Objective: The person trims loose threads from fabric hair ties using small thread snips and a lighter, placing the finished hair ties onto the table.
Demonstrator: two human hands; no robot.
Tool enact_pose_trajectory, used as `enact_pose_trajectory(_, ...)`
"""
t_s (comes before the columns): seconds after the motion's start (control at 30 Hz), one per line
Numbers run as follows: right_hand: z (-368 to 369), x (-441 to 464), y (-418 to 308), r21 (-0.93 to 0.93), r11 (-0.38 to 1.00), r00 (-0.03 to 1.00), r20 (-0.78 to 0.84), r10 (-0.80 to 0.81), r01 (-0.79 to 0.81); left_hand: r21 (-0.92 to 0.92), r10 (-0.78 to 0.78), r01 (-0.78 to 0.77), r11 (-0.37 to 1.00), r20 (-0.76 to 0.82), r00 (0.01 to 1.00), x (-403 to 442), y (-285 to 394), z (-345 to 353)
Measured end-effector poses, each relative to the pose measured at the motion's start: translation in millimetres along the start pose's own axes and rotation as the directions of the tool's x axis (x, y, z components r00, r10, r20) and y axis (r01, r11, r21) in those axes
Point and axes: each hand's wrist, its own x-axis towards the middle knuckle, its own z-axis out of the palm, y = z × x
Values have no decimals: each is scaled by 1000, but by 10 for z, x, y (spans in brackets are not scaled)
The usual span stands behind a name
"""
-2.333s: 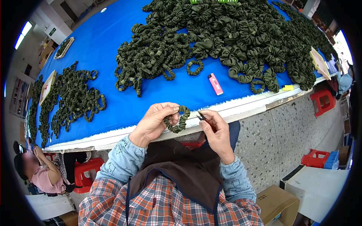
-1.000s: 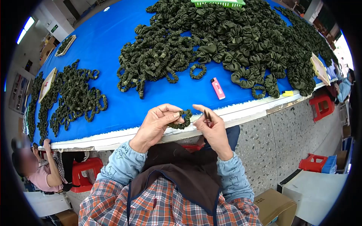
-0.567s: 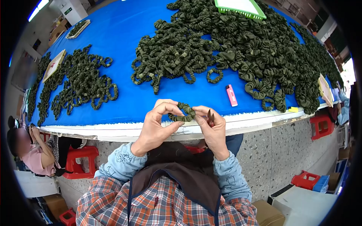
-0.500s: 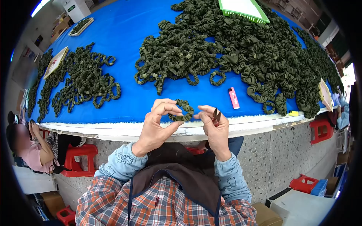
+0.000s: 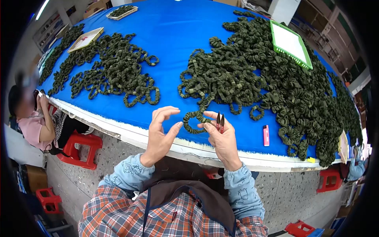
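A dark green scrunchie (image 5: 186, 124) hangs upright as a ring above the table's front edge. My right hand (image 5: 226, 144) pinches its right side between thumb and fingers. That same hand also holds thread snips (image 5: 220, 119) with red handles, blades pointing up. To the left, my left hand (image 5: 158, 136) has its thumb and fingers spread around an empty gap. Its thumb tip is close beside the scrunchie's left side; whether they touch I cannot tell.
Piles of dark green scrunchies (image 5: 229, 79) cover parts of the blue cloth (image 5: 169, 39). A pink lighter (image 5: 266, 135) lies at the right, and a green-rimmed tray (image 5: 292, 43) rests on the big pile. A seated person (image 5: 37, 126) is at the left, near a red stool (image 5: 81, 148).
My left hand has let go of the scrunchie and spread its fingers. My right hand now grips the ring's right side. The view has turned, shifting the table's contents rightward and down.
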Motion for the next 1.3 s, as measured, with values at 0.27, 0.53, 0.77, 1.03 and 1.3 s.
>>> enact_pose_trajectory(0.27,313,413,160,-14,992,988,87,128,-127,-610,-471,514,603,247,847,171,-251,-396)
enact_pose_trajectory(0.53,389,1023,284,-738,596,930,118,-348,317,-397,-350,340,853,49,935,678,-550,-1144)
enact_pose_trajectory(0.77,-190,1596,301,-806,523,884,-1,-468,276,865,72,-119,488,97,993,1071,-1092,-1117)
enact_pose_trajectory(1.03,-118,1516,256,-848,407,850,90,-519,339,947,154,-191,258,155,976,1622,-1766,-1415)
enact_pose_trajectory(1.3,89,1366,348,-863,384,890,147,-432,329,674,185,-354,648,311,932,1505,-1426,-589)
